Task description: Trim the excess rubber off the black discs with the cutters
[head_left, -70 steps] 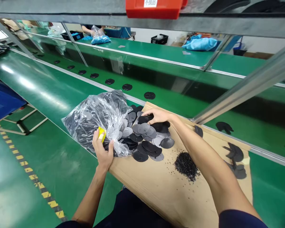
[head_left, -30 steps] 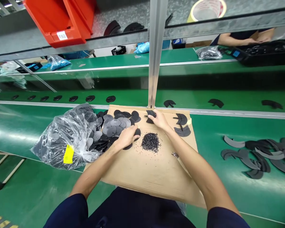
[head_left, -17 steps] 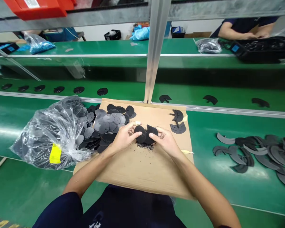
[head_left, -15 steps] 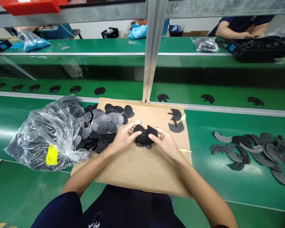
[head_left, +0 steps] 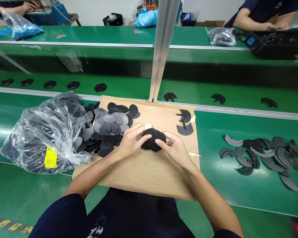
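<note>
Your left hand (head_left: pixel 131 140) and your right hand (head_left: pixel 176 148) both grip the flat black rounded plastic parts (head_left: pixel 152 138), which overlap each other, with your thumbs on the near face. You hold these parts above the middle of the brown cardboard sheet (head_left: pixel 139 177), and they hide most of the small black granules (head_left: pixel 145 155) behind and below them. On the left of the sheet, a loose pile of grey and black oval plastic discs (head_left: pixel 109 127) lies close to your left hand. It reaches to the clear plastic bag (head_left: pixel 39 132), full of dark pieces, which bears a yellow label (head_left: pixel 51 157) and takes much of the left side. At the far right of the sheet lie black curved pieces (head_left: pixel 185 122); nearer, a thin pale-yellow stick (head_left: pixel 194 154) lies partly behind your right forearm. Grey and black crescent-shaped pieces (head_left: pixel 263 153) are scattered on the green table (head_left: pixel 218 185) at the right. A silver metal post (head_left: pixel 161 49) stands just beyond the far edge of the sheet, and blocks part of the far view.
</note>
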The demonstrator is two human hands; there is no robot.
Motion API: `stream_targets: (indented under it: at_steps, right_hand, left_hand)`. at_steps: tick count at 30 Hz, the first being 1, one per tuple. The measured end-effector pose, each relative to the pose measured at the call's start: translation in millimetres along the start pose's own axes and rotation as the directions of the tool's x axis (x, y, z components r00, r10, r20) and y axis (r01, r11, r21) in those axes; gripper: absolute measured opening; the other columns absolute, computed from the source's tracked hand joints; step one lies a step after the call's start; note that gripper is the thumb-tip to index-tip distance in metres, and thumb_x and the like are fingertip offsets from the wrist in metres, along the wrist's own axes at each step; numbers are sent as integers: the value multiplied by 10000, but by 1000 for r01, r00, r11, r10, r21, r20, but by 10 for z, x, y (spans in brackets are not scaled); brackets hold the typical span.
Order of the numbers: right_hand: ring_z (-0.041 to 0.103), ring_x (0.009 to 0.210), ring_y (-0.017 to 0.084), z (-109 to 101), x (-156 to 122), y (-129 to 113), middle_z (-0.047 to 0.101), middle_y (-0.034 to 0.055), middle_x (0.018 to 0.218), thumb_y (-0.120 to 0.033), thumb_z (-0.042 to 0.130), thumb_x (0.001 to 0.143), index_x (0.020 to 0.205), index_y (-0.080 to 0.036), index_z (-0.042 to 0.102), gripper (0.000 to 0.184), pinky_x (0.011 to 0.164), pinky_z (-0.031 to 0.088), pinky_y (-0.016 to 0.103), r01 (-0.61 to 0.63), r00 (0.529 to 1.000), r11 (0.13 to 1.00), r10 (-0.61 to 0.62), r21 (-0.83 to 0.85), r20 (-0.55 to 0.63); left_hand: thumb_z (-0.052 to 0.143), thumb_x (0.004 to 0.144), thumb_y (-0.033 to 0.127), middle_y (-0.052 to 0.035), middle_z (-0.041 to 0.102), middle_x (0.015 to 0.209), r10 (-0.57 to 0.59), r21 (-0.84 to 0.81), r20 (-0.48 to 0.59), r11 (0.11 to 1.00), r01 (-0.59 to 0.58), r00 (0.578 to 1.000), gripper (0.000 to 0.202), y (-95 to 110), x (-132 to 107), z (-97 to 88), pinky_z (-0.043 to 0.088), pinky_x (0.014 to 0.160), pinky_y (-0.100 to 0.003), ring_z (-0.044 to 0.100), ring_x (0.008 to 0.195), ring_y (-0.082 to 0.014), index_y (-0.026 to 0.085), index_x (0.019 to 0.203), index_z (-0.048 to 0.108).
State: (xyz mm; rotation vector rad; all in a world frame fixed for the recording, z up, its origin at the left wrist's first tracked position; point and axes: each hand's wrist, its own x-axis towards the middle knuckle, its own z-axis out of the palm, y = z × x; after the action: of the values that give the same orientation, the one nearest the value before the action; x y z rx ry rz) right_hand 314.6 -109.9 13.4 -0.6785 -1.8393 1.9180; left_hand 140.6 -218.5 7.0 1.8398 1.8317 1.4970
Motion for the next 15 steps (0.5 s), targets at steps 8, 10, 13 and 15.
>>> stream_targets:
  at_steps: [8, 10, 13, 15]
  right_hand:
    - [506, 632, 122, 69, -14, 31, 549, -23, 710, -602, 806, 790, 826, -186, 632, 452, 578, 449, 240, -40, 998, 998, 42, 55, -39]
    - [501, 638, 124, 75, -26, 45, 546, -21, 710, -607, 804, 791, 806, -188, 627, 455, 582, 441, 241, -36, 998, 999, 38, 39, -58]
    - [510, 655, 136, 81, -49, 59, 561, -9, 732, -626, 789, 799, 821, -191, 640, 460, 594, 446, 252, -39, 997, 999, 41, 19, -64]
    - [517, 662, 144, 85, -62, 67, 568, -3, 741, -637, 775, 808, 841, -194, 648, 461, 597, 451, 258, -47, 997, 999, 47, 6, -62]
  left_hand:
    - [592, 1013, 233, -116, 718, 1101, 59, 23, 27, 998, -60, 998, 271, 18, -56, 78, 581, 860, -302, 685, 1001, -188, 158, 1263, 667]
    - [588, 1014, 219, -113, 713, 1100, 67, 19, 29, 998, -68, 997, 271, 26, -71, 96, 580, 859, -294, 682, 999, -183, 159, 1267, 664]
    - [579, 1017, 210, -101, 705, 1082, 77, 10, 32, 997, -78, 996, 265, 38, -82, 106, 578, 859, -283, 679, 997, -177, 167, 1264, 665]
    - [571, 1021, 209, -92, 701, 1067, 81, 6, 33, 997, -81, 996, 263, 44, -85, 103, 578, 860, -280, 679, 995, -175, 178, 1264, 665]
